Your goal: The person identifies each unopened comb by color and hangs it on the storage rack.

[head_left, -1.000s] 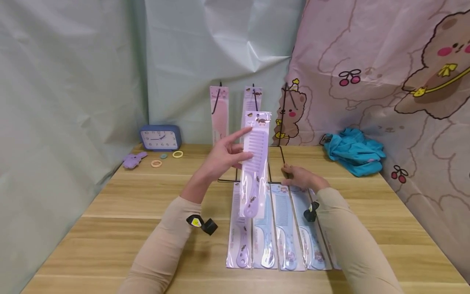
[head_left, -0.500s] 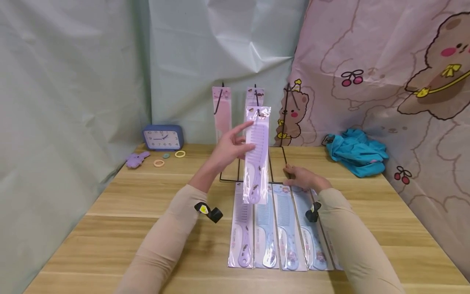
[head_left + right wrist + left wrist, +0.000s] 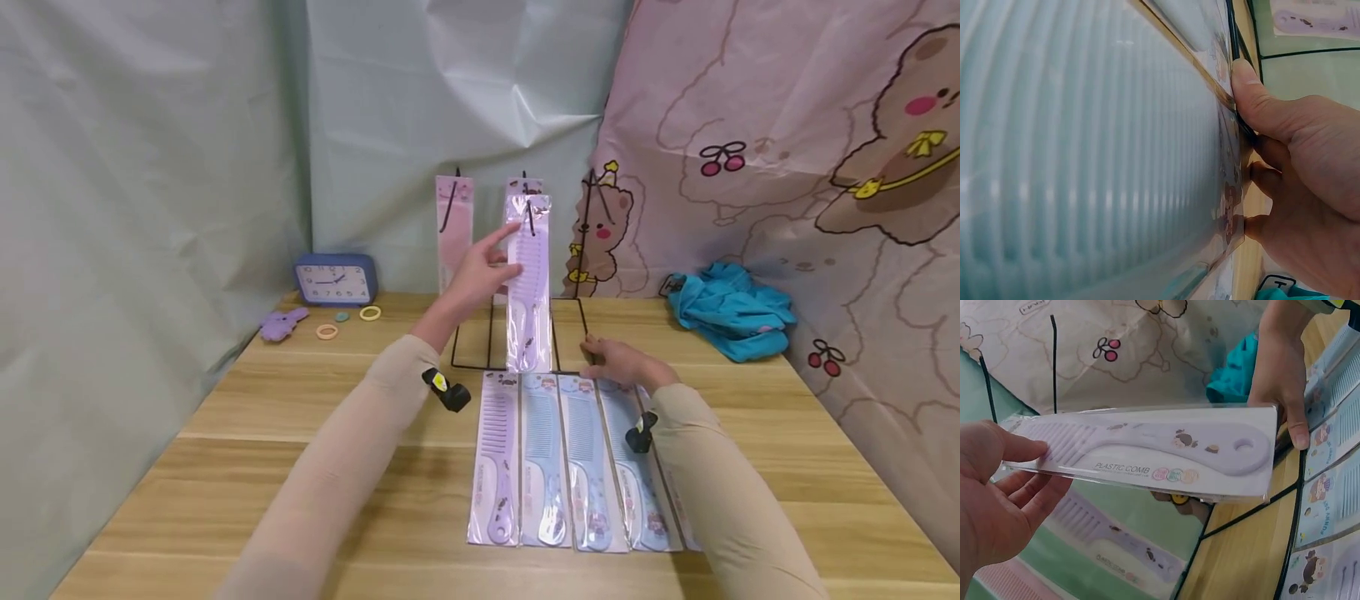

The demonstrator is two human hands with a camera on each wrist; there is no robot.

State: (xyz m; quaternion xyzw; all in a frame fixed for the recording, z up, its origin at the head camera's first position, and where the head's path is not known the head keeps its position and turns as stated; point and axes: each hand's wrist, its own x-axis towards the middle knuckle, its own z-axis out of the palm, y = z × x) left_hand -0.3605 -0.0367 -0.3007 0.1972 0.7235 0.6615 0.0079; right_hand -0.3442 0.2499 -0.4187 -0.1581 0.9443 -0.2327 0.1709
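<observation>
My left hand (image 3: 480, 271) pinches a packaged purple comb (image 3: 529, 292) between thumb and fingers, its handle end down. A black hook of the wire rack (image 3: 477, 367) shows in front of the package's top, seemingly through its hole. Behind hangs another purple comb (image 3: 1116, 544), and on the left hook a pink comb (image 3: 453, 225). Nothing hangs on the right hook (image 3: 600, 196). My right hand (image 3: 622, 364) grips the rack's base at its front right corner; in the right wrist view the thumb (image 3: 1250, 87) lies on black wire.
In front of the rack lie packaged combs side by side: a purple one (image 3: 495, 425) and several light blue ones (image 3: 542, 425). A blue clock (image 3: 335, 280), purple hair clip (image 3: 282, 325) and small hair ties (image 3: 327, 332) sit back left. Teal cloth (image 3: 731, 312) lies back right.
My left hand has raised the purple comb and moved it away toward the rack's middle hook, whose tip now shows in front of the package. The right hand stays on the base.
</observation>
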